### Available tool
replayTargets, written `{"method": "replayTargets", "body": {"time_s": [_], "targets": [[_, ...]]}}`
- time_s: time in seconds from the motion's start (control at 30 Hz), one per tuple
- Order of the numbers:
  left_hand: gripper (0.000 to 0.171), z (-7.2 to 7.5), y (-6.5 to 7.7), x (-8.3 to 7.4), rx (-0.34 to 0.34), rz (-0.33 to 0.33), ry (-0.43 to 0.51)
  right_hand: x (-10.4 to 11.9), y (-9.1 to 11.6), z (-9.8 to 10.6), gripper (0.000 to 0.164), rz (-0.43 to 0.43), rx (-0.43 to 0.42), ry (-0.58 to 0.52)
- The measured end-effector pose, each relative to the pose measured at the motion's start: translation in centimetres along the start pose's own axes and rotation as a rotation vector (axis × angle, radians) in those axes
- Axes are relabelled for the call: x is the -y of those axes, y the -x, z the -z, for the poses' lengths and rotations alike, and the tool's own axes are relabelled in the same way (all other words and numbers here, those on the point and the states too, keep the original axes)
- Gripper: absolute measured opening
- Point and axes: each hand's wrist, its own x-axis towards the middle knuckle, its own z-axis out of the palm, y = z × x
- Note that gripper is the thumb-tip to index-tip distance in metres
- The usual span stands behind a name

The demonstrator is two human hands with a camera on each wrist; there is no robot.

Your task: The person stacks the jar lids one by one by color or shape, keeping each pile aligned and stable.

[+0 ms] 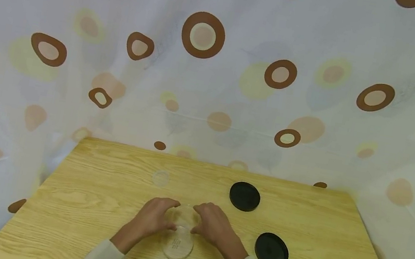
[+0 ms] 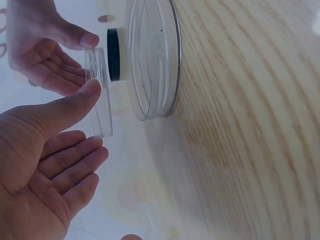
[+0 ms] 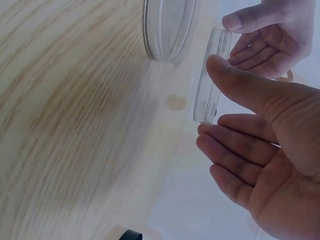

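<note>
Between both hands a small clear petri dish (image 1: 185, 216) is held level above the table, its edge showing in the left wrist view. My left hand (image 1: 154, 216) pinches one side of it, thumb (image 2: 91, 88) at the near part of the rim and fingertips at the far part. From the other side my right hand (image 1: 214, 226) grips it the same way, thumb (image 3: 218, 64) on its edge. Just nearer than the held dish lies a larger clear petri dish (image 1: 177, 247) with small print on it, standing on the wood in both wrist views.
Farther back on the left of the wooden table (image 1: 102, 203) lies a small clear disc (image 1: 160, 178). Two round black shallow dishes or lids are on the right, one toward the back (image 1: 244, 196), one nearer (image 1: 271, 251). A patterned curtain (image 1: 218, 90) surrounds the table.
</note>
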Motion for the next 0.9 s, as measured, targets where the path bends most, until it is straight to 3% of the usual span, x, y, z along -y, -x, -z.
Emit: {"method": "replayTargets", "body": {"time_s": [0.27, 0.9], "targets": [[0.059, 0.1, 0.5, 0.2, -0.003, -0.017, 0.003, 0.3, 0.5, 0.3, 0.058, -0.007, 0.03, -0.046], [0.058, -0.2, 2.4, 0.1, 0.01, -0.032, 0.015, 0.8, 1.2, 0.4, 0.055, 0.067, 0.058, -0.034]]}}
